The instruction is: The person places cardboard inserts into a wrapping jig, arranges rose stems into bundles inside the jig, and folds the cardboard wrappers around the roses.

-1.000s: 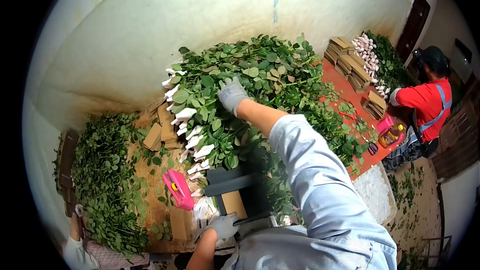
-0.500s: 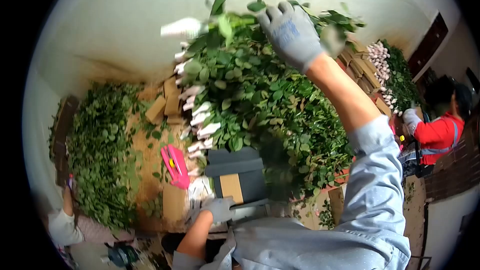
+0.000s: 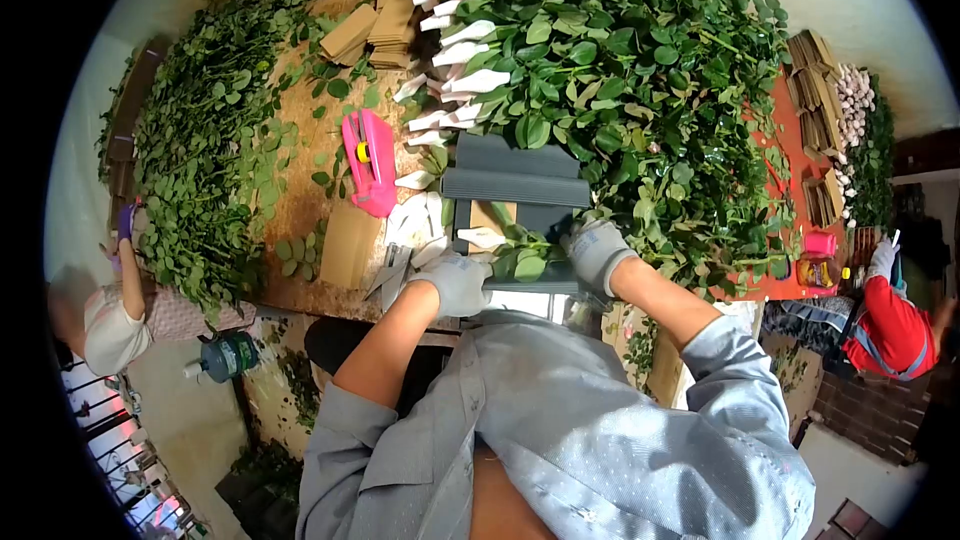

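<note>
A single rose (image 3: 483,238) with a white sleeve over its bud lies across a dark grey ridged stand (image 3: 515,187), over a piece of brown cardboard (image 3: 510,210). My right hand (image 3: 597,252), in a grey glove, closes round its leafy stem at the right. My left hand (image 3: 455,283), gloved too, is curled at the stand's near left edge, just below the bud; what its fingers hold is hidden. Beyond the stand lies a big heap of leafy roses (image 3: 620,60), their white-sleeved buds (image 3: 468,55) pointing left.
A pink stapler-like tool (image 3: 369,162) lies left of the stand, near white sleeves (image 3: 412,220). Cardboard pieces (image 3: 392,20) are stacked behind it. More stems (image 3: 210,130) cover the left side. A person (image 3: 110,320) works at far left, another in red (image 3: 890,325) at far right.
My right hand has come down from above the heap to the stand, bringing the sleeved rose. My left hand stays near the stand's edge. The view has tilted downward.
</note>
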`<state>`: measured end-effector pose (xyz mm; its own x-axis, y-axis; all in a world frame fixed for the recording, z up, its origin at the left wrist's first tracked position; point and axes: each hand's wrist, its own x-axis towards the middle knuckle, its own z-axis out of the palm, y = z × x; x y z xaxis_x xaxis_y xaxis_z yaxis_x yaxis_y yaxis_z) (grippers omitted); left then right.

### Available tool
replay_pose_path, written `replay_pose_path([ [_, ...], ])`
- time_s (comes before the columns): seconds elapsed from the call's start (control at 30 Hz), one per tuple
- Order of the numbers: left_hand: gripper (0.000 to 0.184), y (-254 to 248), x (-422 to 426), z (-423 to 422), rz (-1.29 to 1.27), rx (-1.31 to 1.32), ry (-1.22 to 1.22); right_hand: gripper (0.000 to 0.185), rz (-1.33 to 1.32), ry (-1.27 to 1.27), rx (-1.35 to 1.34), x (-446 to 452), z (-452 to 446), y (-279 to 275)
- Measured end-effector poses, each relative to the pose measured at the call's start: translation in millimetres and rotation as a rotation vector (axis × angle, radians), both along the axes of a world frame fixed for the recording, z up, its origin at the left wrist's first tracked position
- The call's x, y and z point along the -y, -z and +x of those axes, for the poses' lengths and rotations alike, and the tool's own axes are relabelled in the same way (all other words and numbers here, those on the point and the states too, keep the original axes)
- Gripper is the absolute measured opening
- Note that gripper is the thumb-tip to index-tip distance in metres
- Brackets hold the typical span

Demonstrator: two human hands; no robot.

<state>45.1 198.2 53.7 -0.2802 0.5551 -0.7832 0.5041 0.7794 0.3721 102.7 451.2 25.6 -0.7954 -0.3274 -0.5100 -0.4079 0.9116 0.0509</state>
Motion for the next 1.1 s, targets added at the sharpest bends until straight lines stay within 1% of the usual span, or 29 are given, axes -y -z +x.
replay_pose_path([
  [0.07,0.047,9,4,1,0.093,-0.06,-0.011,0.028,0.005,0.011,-0.013,-1,2,9],
  [0.13,0.047,14,7,4,0.111,-0.066,-0.018,0.03,0.082,0.038,-0.087,8,4,-20],
  [0.17,0.048,16,8,4,0.133,-0.084,-0.027,0.029,0.12,0.046,-0.086,17,1,-42],
  [0.2,0.048,14,7,4,0.133,-0.076,-0.029,0.029,0.119,0.044,-0.078,24,-2,-50],
  [0.27,0.049,5,4,3,0.121,-0.092,-0.009,0.031,-0.044,0.12,-0.057,40,-9,-59],
  [0.3,0.049,8,5,4,0.118,-0.084,-0.009,0.026,-0.111,0.143,-0.013,51,-15,-63],
  [0.33,0.048,11,6,4,0.126,-0.096,-0.001,0.028,-0.261,0.162,-0.024,58,-19,-60],
  [0.4,0.048,12,6,3,0.131,-0.105,0.007,0.025,-0.286,0.147,-0.087,76,-28,-28],
  [0.43,0.051,10,4,1,0.113,-0.079,0.02,0.025,-0.29,0.147,-0.082,83,-30,-17],
  [0.47,0.056,9,4,0,0.093,-0.05,0.032,0.03,-0.262,0.115,-0.128,89,-31,-8],
  [0.5,0.056,10,5,1,0.087,-0.042,0.031,0.035,-0.234,0.083,-0.174,94,-31,-5],
  [0.53,0.056,12,6,0,0.073,-0.029,0.02,0.035,-0.238,0.082,-0.168,96,-30,-2],
  [0.6,0.056,15,6,0,0.059,-0.011,0.007,0.041,-0.23,0.079,-0.302,100,-26,-5],
  [0.63,0.056,12,2,-2,0.01,0.015,0.014,0.041,-0.231,0.075,-0.295,97,-26,-11],
  [0.7,0.056,5,-2,-5,-0.037,0.044,0.017,0.044,-0.209,-0.071,-0.561,95,-23,-21],
  [0.73,0.052,-4,-6,-6,-0.086,0.061,0.022,0.044,-0.21,-0.074,-0.556,96,-21,-21],
  [0.77,0.048,-9,-9,-7,-0.135,0.075,0.027,0.045,-0.216,-0.089,-0.462,96,-21,-21],
  [0.8,0.048,-3,-5,-5,-0.135,0.078,0.025,0.047,-0.221,-0.104,-0.367,95,-21,-20],
  [0.83,0.048,8,2,0,0.005,0.006,0.007,0.051,-0.284,-0.055,-0.294,93,-24,-16],
  [0.87,0.048,16,8,3,0.144,-0.066,-0.011,0.051,-0.285,-0.058,-0.291,90,-29,-11],
  [0.93,0.048,20,10,5,0.165,-0.064,-0.023,0.054,-0.206,-0.054,-0.227,86,-38,0],
  [0.97,0.048,21,11,5,0.19,-0.066,-0.029,0.049,-0.301,0.064,-0.19,87,-42,5],
  [1.0,0.048,20,10,5,0.187,-0.062,-0.03,0.049,-0.303,0.064,-0.186,85,-46,11],
  [1.07,0.049,16,9,6,0.149,-0.059,-0.036,0.039,-0.433,0.004,-0.112,76,-48,26],
  [1.1,0.051,20,11,7,0.175,-0.075,-0.029,0.032,-0.541,0.015,-0.211,75,-45,38],
])
